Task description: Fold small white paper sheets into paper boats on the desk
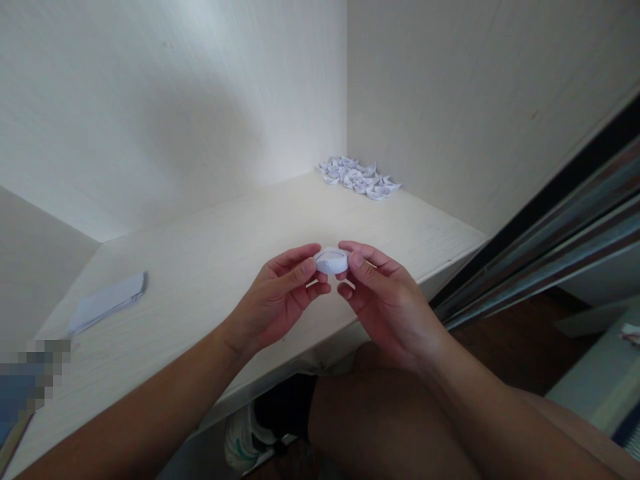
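Note:
A small folded white paper piece (331, 261), shaped like a little boat, is held between both hands just above the front edge of the pale wooden desk (210, 260). My left hand (280, 297) pinches its left end with thumb and fingers. The paper's right end is pinched the same way by my right hand (383, 300). A pile of several similar folded paper boats (359, 177) lies in the far corner of the desk.
A small stack of white paper sheets (107, 300) lies at the desk's left. Walls close the desk at the back and right. My knees and a shoe (245, 440) show below the desk. Dark sliding-door rails (550, 227) run at right.

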The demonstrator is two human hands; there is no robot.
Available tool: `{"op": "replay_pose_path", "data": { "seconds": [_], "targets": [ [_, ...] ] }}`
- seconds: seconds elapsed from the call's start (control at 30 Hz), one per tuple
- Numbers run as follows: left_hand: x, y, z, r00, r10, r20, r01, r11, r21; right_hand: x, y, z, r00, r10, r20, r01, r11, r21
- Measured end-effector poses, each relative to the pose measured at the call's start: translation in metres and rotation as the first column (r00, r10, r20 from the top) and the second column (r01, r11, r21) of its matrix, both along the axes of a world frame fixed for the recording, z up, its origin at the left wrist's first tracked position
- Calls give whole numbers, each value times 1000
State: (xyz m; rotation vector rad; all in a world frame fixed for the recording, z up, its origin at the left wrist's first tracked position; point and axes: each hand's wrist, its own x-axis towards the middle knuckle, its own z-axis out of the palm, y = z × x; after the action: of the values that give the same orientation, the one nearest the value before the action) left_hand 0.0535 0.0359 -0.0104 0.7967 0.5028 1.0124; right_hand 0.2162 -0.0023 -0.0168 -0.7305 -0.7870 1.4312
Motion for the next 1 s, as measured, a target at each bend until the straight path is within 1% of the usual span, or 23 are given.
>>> {"op": "replay_pose_path", "data": {
  "seconds": [0.1,0.27,0.47,0.57,0.77,0.83,1.0],
  "targets": [
    [0,0,-1,1000,-19,16,19,1000,23,-1,0,1,999,49,14,-50,998,28],
    [-1,1,-1,999,-34,10,34,999,41,-2,-1,1,990,128,-63,-126,991,35],
    [-3,0,1,990,-140,-9,140,989,41,1,-2,1,977,172,-126,-174,985,-7],
    [-5,0,1,978,-207,-34,209,976,57,2,-2,1,973,193,-129,-196,980,-12],
    [-8,1,-4,947,-317,-52,321,937,136,6,-2,-1,939,295,-178,-306,951,-37],
    [-8,1,-5,946,-318,-66,324,935,146,8,-2,-1,933,314,-178,-327,944,-50],
    [-7,0,-6,964,-248,-94,261,949,177,9,-1,-1,923,346,-170,-363,928,-85]
  ]
}}
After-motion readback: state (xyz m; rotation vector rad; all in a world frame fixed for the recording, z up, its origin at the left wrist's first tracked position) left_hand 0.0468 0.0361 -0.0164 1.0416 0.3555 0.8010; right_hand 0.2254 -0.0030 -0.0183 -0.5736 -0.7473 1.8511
